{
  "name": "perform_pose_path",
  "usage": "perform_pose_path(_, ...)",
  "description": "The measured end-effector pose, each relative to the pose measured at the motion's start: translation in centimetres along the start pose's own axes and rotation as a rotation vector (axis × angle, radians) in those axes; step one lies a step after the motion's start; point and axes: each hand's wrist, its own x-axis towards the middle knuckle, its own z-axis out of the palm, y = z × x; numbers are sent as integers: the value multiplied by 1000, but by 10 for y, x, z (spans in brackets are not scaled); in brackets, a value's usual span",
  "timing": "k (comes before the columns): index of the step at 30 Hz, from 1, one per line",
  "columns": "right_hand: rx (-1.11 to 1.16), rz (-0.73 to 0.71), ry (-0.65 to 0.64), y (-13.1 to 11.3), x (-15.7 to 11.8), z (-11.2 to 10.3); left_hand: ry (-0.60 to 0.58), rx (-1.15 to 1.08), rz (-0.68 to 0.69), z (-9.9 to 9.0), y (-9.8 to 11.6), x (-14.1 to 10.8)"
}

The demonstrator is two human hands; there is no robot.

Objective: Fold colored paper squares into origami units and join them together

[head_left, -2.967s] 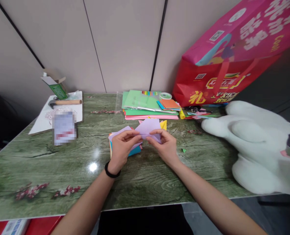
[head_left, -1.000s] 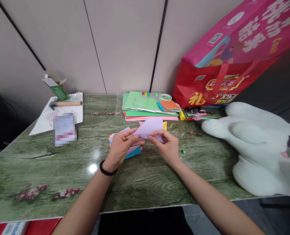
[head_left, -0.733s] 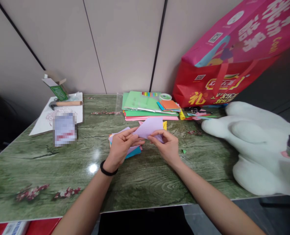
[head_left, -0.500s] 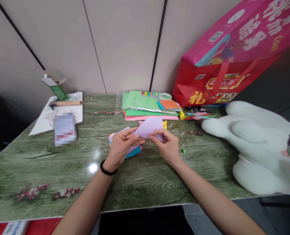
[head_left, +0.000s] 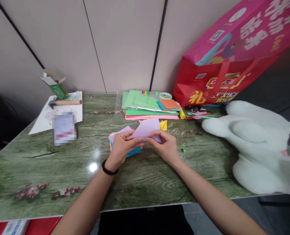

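A folded sheet of purple paper (head_left: 147, 128) is held up between my two hands, over the middle of the table. My left hand (head_left: 122, 146), with a black band at the wrist, pinches its lower left part. Fingers and thumb of my right hand (head_left: 165, 145) are closed on the lower right edge. Partly hidden under my left hand lies a stack of coloured paper squares (head_left: 134, 152), with blue and purple showing. Behind the purple sheet, a yellow folded paper piece (head_left: 163, 125) and some pink points stick out.
Green and pink paper packs (head_left: 140, 101) lie at the back, with small orange sheets (head_left: 169, 103) and a yellow glue stick (head_left: 182, 113). A white plush toy (head_left: 255, 140) and red bag (head_left: 199, 83) occupy the right. Leftward are a hammer (head_left: 69, 102) and green box (head_left: 58, 91).
Both hands and the purple paper have shifted slightly left. The paper is tilted a little differently, and more of the yellow piece behind it shows.
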Motion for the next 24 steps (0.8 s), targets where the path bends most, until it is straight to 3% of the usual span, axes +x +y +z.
perform_pose_path(18,90,75,49,6,-1,5,41,3,21,4,-3,-1)
perform_pose_path(24,-5,61,63,0,-2,1,50,-8,12,4,-2,-2)
